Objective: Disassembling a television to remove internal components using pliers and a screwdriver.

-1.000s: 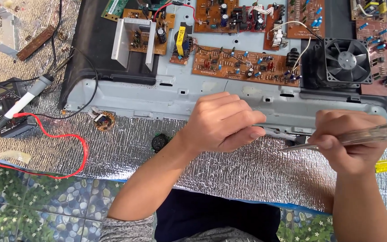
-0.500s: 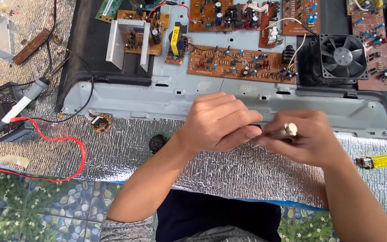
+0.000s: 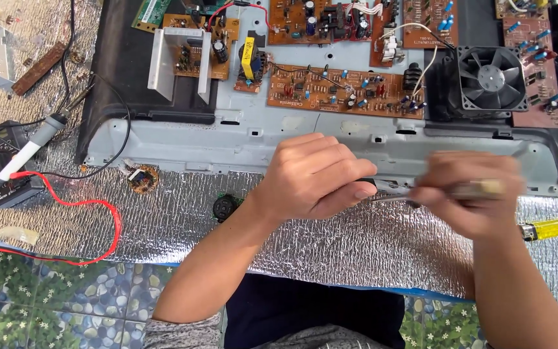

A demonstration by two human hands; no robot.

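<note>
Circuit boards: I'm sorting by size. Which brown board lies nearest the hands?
The long brown board just above the left hand; the others sit farther back along the top edge.

Left forearm enters from lower left, angled up and right, bare to the elbow. Left hand (image 3: 314, 176) palm-down, knuckles toward the camera, fingers curled in a loose fist, thumb pressed along the index finger at the right side of the hand. Right forearm rises from the lower right corner, near vertical. Right hand (image 3: 469, 197) motion-blurred, fingers wrapped in a closed grip, back of hand up. Both hands level with each other, just beside one another, fingertips pointing inward; whether they touch cannot be told.
</note>
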